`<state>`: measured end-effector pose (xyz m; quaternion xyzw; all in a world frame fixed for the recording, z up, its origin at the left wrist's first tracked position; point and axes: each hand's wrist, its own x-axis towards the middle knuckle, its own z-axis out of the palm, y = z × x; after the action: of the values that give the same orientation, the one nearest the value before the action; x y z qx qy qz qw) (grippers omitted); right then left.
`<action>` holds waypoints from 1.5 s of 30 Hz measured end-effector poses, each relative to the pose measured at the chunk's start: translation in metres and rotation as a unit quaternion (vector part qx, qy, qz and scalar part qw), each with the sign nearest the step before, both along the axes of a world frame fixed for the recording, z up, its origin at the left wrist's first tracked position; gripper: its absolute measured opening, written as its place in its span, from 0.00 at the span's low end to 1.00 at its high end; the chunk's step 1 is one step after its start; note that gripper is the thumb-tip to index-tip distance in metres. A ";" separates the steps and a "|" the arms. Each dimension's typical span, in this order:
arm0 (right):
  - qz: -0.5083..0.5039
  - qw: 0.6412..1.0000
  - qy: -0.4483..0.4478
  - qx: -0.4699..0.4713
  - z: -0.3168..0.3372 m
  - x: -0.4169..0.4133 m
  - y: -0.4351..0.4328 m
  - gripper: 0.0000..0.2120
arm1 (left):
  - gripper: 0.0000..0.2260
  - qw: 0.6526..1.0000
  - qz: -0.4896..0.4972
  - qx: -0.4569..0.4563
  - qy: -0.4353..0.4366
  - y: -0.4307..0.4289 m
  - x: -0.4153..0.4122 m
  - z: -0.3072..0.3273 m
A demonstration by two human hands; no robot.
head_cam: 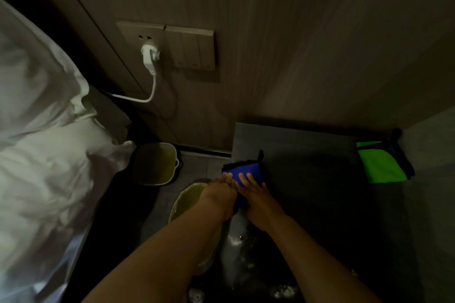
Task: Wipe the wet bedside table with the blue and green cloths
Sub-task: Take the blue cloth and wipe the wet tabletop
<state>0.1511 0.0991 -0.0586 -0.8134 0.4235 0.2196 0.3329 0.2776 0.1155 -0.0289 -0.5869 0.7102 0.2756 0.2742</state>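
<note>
The dark bedside table [307, 155] fills the lower right, with wet shiny patches near its front left corner. A folded blue cloth [246, 171] lies at the table's left edge. My right hand [258, 199] presses flat on the blue cloth with straight fingers. My left hand [221, 192] sits at the cloth's left edge, fingers on it; whether it grips the edge is unclear. A folded green cloth [380, 166] with a dark border lies at the table's far right corner, apart from both hands.
A bed with white bedding [44, 130] is on the left. Two yellowish bins stand on the floor between bed and table, one [155, 163] farther, one [189, 204] under my left arm. A white plug and cable [150, 55] hang from the wall socket.
</note>
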 end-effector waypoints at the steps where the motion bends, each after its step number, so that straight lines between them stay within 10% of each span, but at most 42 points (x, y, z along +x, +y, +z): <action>1: 0.002 1.000 0.000 0.006 0.004 0.001 -0.003 0.32 | 0.34 1.000 0.001 0.010 -0.001 -0.004 0.001 -0.001; 45: -0.021 0.999 0.014 -0.022 0.002 -0.002 -0.018 0.34 | 0.34 0.997 -0.066 -0.025 -0.027 -0.011 0.001 -0.003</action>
<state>0.1489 0.0809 -0.0561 -0.8083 0.4498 0.2149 0.3133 0.2788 0.1040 -0.0318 -0.5528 0.7464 0.2233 0.2956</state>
